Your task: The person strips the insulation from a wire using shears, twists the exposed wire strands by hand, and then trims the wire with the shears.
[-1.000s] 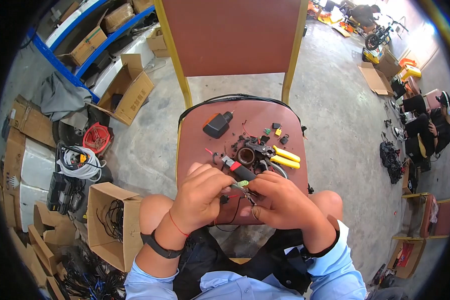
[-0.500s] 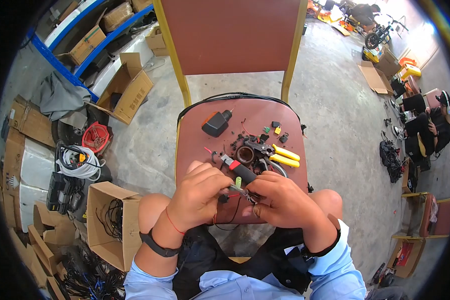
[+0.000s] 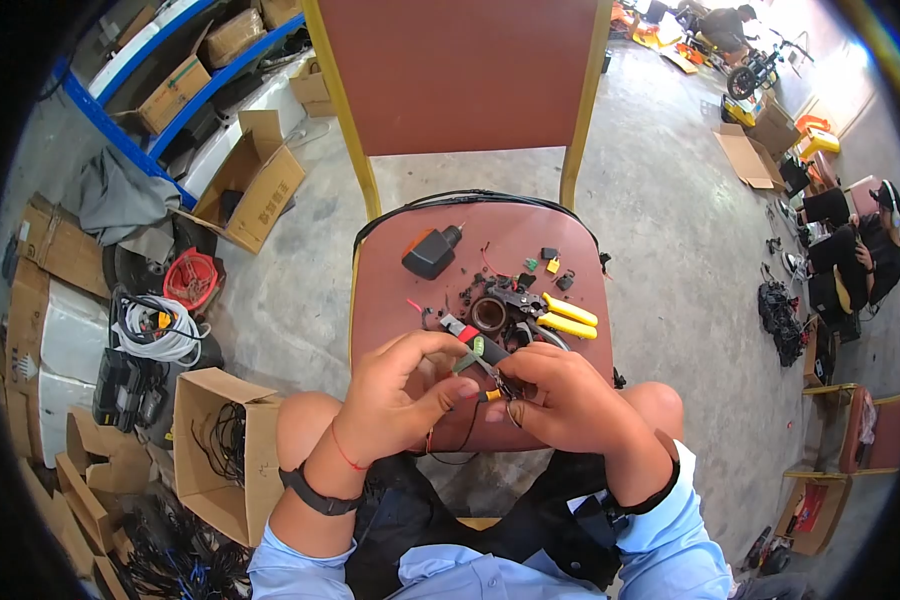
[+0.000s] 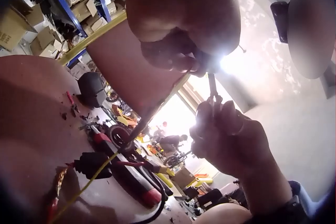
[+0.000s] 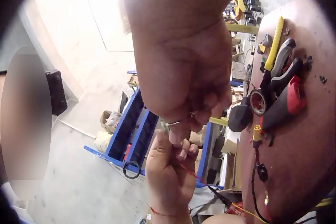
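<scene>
My left hand holds a small green piece near its fingertips, with index finger and thumb spread apart. My right hand grips a small metal tool close beside it; fingers hide much of the tool. In the left wrist view the metal piece stands between my left hand and right hand. The right wrist view has my left hand against the fingers of my right hand, a thin metal loop at those fingers.
On the chair seat lie a red-and-black handled tool, yellow-handled pliers, a tape roll, a black-and-orange part, connectors and wires. Cardboard boxes stand to the left; a seated person is at the right.
My left index finger and thumb have parted. The green piece has shifted up and tilted. A small yellow-orange end now shows below the hands' meeting point. My right hand has hardly moved.
</scene>
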Available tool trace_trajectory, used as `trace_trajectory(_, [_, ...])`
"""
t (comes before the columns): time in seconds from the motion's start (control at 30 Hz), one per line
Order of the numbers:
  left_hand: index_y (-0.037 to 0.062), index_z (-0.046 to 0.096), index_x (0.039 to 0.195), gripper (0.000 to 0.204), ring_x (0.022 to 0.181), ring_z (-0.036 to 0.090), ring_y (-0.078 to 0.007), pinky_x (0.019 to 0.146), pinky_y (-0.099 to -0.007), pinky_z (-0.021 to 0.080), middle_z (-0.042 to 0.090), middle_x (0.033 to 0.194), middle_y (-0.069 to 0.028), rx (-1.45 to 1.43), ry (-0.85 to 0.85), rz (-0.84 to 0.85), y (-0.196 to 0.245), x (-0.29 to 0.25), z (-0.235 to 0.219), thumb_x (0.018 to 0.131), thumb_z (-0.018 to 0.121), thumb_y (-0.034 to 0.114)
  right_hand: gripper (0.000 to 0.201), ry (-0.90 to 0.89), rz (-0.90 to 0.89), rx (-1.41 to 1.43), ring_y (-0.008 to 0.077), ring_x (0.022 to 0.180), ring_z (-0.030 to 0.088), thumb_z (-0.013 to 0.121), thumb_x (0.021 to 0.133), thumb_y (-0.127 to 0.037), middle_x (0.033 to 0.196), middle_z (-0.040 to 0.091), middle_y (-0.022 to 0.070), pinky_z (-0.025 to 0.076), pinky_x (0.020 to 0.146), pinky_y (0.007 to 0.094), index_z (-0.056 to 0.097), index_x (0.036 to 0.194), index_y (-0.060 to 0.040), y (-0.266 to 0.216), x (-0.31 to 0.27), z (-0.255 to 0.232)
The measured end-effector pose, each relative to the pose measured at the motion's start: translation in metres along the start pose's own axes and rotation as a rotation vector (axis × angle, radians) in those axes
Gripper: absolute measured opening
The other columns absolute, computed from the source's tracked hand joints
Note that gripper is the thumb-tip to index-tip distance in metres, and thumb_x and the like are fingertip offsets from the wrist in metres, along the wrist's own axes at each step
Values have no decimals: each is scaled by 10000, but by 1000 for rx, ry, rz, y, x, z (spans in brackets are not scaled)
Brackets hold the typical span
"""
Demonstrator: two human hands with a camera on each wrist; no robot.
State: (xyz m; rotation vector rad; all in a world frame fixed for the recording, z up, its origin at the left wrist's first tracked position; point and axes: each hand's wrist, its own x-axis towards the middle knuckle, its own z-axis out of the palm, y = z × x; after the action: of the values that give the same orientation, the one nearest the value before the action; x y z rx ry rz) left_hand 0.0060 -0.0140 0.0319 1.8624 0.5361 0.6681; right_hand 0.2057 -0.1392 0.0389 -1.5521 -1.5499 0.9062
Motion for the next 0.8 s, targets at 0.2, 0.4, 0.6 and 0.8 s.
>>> trace_trajectory(0.2, [10, 709, 996, 250, 847, 676, -190, 752, -296, 536, 722, 932, -94, 153, 41, 139, -6, 1, 0, 802, 862, 52, 292, 0, 3, 0, 354, 854, 623, 799, 827, -159, 877, 615, 157, 490, 736, 427, 673, 1045, -9, 1, 0, 1])
trace_trajectory(0.4, [26, 719, 957, 240, 790, 669, -215, 736, -317, 530, 738, 921, -96, 214, 47, 229, -12, 1, -2, 760, 851, -11, 316, 12, -49, -30, 345, 863, 621, 804, 829, -181, 886, 613, 147, 492, 742, 422, 672, 1062, -14, 4, -1, 5])
trace_trajectory(0.6, [60, 728, 934, 272, 753, 656, -255, 747, -338, 482, 734, 851, -78, 317, 55, 313, -10, 5, -2, 704, 830, -43, 348, -3, -60, -58, 351, 885, 617, 812, 820, -196, 898, 619, 144, 495, 764, 423, 673, 1085, -17, 6, 0, 4])
trace_trajectory(0.8, [72, 722, 923, 266, 739, 648, -253, 734, -336, 451, 726, 839, -74, 356, 41, 329, -8, 6, -3, 703, 816, -46, 352, -4, -80, -76, 360, 915, 620, 803, 811, -185, 920, 630, 153, 501, 791, 437, 672, 1089, -13, 6, -1, 5])
